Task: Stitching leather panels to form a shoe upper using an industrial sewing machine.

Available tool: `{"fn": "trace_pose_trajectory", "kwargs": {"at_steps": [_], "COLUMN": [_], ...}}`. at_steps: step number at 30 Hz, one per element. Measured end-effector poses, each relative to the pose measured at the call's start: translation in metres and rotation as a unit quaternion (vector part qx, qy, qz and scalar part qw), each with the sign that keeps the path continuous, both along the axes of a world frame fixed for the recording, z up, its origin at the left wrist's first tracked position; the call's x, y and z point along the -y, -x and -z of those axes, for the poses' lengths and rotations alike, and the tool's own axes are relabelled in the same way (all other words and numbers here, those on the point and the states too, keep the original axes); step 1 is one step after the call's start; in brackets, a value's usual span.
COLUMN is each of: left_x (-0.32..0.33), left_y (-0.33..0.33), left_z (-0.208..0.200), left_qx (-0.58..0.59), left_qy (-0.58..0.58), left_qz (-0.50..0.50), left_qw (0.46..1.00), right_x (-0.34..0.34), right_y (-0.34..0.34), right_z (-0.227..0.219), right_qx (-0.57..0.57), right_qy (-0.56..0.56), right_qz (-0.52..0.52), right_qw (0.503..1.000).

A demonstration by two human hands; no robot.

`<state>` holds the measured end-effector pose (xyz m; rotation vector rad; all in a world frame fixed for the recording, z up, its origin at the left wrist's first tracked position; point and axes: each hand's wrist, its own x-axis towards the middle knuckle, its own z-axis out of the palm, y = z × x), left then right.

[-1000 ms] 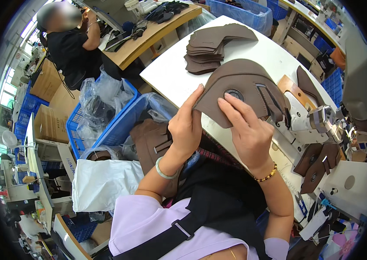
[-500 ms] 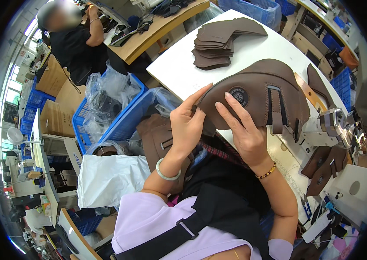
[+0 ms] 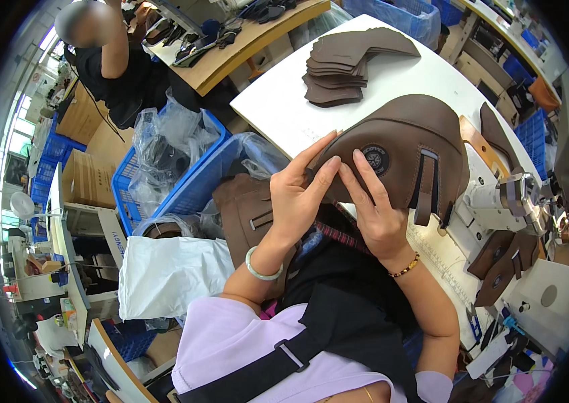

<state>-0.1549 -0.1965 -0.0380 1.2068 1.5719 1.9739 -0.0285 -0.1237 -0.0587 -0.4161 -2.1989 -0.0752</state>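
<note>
A curved brown leather piece (image 3: 399,151), stitched, with a round dark badge and a strap over a slot, is raised above the white table between my hands. My left hand (image 3: 299,191) pinches its left edge, with thumb and forefinger tips near the rim. My right hand (image 3: 380,218) grips the lower edge; two fingers lie stretched over the leather below the badge, and its thumb is hidden. A similar brown leather piece (image 3: 241,215) with a buckle rests beside my left forearm.
A stack of brown leather cut pieces (image 3: 338,64) lies on the white table (image 3: 278,101). To the right stands a sewing machine (image 3: 499,201), with more brown pieces (image 3: 503,262) beside it. At left are blue baskets (image 3: 123,188), a white bag (image 3: 170,279) and a seated co-worker (image 3: 123,80).
My left thumb has come up onto the leather's face, close to my right fingertips. The piece has tilted a little and shifted slightly. The co-worker's arm has risen.
</note>
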Motion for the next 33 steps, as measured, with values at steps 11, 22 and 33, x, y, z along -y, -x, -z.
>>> {"fn": "trace_pose_trajectory", "kwargs": {"at_steps": [11, 22, 33], "left_x": [-0.004, -0.011, -0.014], "left_y": [0.000, -0.001, -0.007], "left_z": [0.007, 0.015, 0.014], "left_qx": [0.058, 0.119, 0.110], "left_qy": [-0.016, -0.053, -0.043], "left_qz": [-0.008, -0.005, -0.025], "left_qw": [0.998, 0.991, 0.993], "right_x": [0.000, -0.012, -0.018], "right_y": [0.004, 0.007, 0.003], "right_z": [0.000, -0.005, -0.008], "right_qx": [0.013, 0.000, -0.003], "right_qy": [-0.015, -0.010, 0.001], "right_qz": [0.023, -0.022, -0.039], "right_qw": [1.000, 1.000, 0.999]}}
